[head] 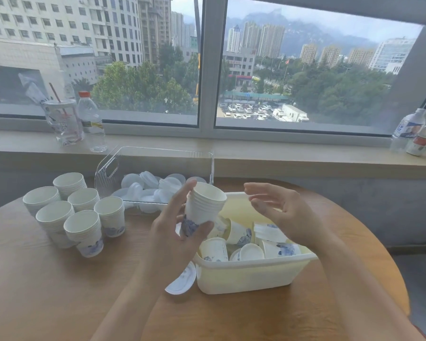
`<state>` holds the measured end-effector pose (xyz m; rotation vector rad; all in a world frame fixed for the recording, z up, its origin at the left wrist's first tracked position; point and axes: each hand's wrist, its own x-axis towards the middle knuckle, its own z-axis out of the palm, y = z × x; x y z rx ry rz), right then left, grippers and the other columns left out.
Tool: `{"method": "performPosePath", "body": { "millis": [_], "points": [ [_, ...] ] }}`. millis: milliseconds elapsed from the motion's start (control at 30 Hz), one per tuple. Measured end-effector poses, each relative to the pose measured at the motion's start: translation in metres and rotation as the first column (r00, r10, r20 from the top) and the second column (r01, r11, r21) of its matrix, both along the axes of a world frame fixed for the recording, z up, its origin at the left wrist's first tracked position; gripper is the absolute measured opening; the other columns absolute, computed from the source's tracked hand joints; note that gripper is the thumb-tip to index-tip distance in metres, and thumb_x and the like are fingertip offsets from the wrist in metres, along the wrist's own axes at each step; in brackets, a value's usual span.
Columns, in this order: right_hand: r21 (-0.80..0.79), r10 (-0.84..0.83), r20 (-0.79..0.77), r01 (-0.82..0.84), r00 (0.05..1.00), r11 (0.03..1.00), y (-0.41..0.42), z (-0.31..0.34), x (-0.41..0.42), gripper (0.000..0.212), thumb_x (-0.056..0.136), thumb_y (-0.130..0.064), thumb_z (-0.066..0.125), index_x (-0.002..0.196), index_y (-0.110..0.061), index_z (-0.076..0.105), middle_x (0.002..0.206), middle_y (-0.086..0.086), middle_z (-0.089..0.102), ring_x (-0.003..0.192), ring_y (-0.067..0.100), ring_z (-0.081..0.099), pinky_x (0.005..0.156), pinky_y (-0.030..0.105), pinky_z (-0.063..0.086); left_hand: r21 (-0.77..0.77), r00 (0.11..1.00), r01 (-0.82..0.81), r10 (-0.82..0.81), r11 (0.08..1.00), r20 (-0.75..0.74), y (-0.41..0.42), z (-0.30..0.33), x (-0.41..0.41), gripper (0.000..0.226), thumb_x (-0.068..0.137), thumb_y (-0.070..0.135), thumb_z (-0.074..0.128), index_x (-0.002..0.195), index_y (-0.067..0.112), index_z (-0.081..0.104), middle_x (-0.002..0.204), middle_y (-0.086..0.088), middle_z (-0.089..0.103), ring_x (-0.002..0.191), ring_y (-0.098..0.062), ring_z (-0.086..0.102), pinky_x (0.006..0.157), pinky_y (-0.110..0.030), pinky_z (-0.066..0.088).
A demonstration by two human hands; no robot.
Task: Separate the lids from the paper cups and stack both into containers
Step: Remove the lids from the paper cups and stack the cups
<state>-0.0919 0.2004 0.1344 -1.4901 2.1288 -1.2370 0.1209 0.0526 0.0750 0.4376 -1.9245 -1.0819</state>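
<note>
At frame centre the left hand grips a short nested stack of white paper cups with blue ink print, thumb and fingers curled round it; the right hand hovers just beside, fingers spread and holding nothing. No writing on the cups is legible. Below them, a cream plastic tub on the round wooden bench holds loose cups and a lidded one, with one cup lying at its left wall. Mid-left stand six cup stacks. Behind, a clear plastic bin holds white lids. On the windowsill, upper left, stand a clear tumbler and water bottle; their labels are unreadable.
</note>
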Motion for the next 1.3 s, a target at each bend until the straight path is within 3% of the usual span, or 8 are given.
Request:
{"method": "performPosePath", "body": {
  "millis": [100,433,567,733,900,1033,1167,1300],
  "points": [
    [-0.027,0.092,0.080,-0.090,0.993,0.996,-0.001,-0.001,0.015,0.046,0.094,-0.043,0.070,0.139,-0.040,0.061,0.131,-0.020,0.070,0.120,0.001,0.067,0.108,0.034,0.053,-0.029,0.998,-0.069,0.069,0.997,-0.004,0.000,-0.007,0.004,0.079,0.083,0.040,0.084,0.148,0.053,0.042,0.132,0.031,0.060,0.121,-0.010,0.060,0.096,-0.031,0.051],
    [-0.087,0.272,0.000,-0.271,0.962,0.959,-0.080,-0.019,0.113,0.081,0.085,-0.039,0.086,0.153,-0.041,0.043,0.133,-0.025,0.062,0.118,-0.003,0.063,0.098,0.024,0.055,0.109,0.980,-0.152,0.164,0.982,-0.114,-0.010,-0.015,0.066,0.075,0.085,0.016,0.084,0.149,0.036,0.049,0.139,0.016,0.065,0.122,-0.011,0.066,0.093,-0.020,0.054],
    [-0.101,0.286,-0.002,-0.285,0.958,0.953,-0.114,-0.040,0.147,0.087,0.079,-0.051,0.084,0.154,-0.039,0.041,0.132,-0.018,0.065,0.117,0.003,0.066,0.097,0.032,0.057,0.150,0.966,-0.230,0.244,0.962,-0.084,-0.024,-0.027,0.096,0.074,0.082,0.030,0.081,0.148,0.038,0.050,0.127,0.021,0.071,0.114,-0.008,0.071,0.090,-0.021,0.056],
    [-0.051,0.184,0.072,-0.181,0.980,0.982,-0.156,-0.080,0.166,0.096,0.072,-0.062,0.083,0.154,-0.038,0.039,0.139,-0.017,0.063,0.125,0.006,0.063,0.105,0.040,0.053,0.001,0.918,-0.397,0.397,0.918,0.013,-0.057,-0.057,0.125,0.071,0.086,0.021,0.085,0.149,0.028,0.053,0.136,0.018,0.064,0.126,-0.014,0.063,0.096,-0.036,0.056],
    [-0.008,0.078,0.094,-0.078,0.992,0.997,-0.188,-0.111,0.167,0.071,0.078,-0.037,0.090,0.130,-0.054,0.045,0.126,-0.030,0.061,0.119,0.004,0.062,0.104,0.037,0.052,-0.219,0.778,-0.568,0.605,0.793,0.171,-0.092,-0.082,0.139,0.061,0.088,0.023,0.082,0.145,0.026,0.058,0.152,0.014,0.046,0.141,-0.015,0.044,0.109,-0.005,0.027],
    [0.036,0.052,0.103,-0.056,0.993,0.998,-0.208,-0.129,0.168,0.086,0.075,-0.043,0.087,0.150,-0.033,0.046,0.138,-0.017,0.061,0.127,0.011,0.060,0.109,0.040,0.049,-0.328,0.719,-0.564,0.646,0.758,0.258,-0.117,-0.099,0.138,0.064,0.087,0.020,0.083,0.146,0.022,0.059,0.156,0.005,0.047,0.143,-0.024,0.039,0.108,-0.028,0.033],
    [0.040,0.008,0.104,-0.012,0.995,0.999,-0.222,-0.136,0.169,0.083,0.075,-0.054,0.082,0.148,-0.035,0.048,0.135,-0.015,0.064,0.122,0.012,0.062,0.106,0.040,0.051,-0.380,0.723,-0.535,0.642,0.755,0.255,-0.131,-0.109,0.136,0.056,0.087,0.017,0.083,0.140,0.019,0.064,0.151,0.001,0.052,0.143,-0.028,0.041,0.118,-0.019,0.022],
    [0.059,-0.021,0.076,0.016,0.997,0.998,-0.230,-0.138,0.166,0.078,0.077,-0.048,0.084,0.146,-0.035,0.050,0.134,-0.013,0.065,0.119,0.013,0.064,0.105,0.040,0.051,-0.381,0.730,-0.534,0.639,0.755,0.244,-0.133,-0.112,0.136,0.054,0.089,0.017,0.082,0.139,0.018,0.064,0.150,0.001,0.053,0.144,-0.026,0.040,0.119,-0.033,0.031]
  ]
}}
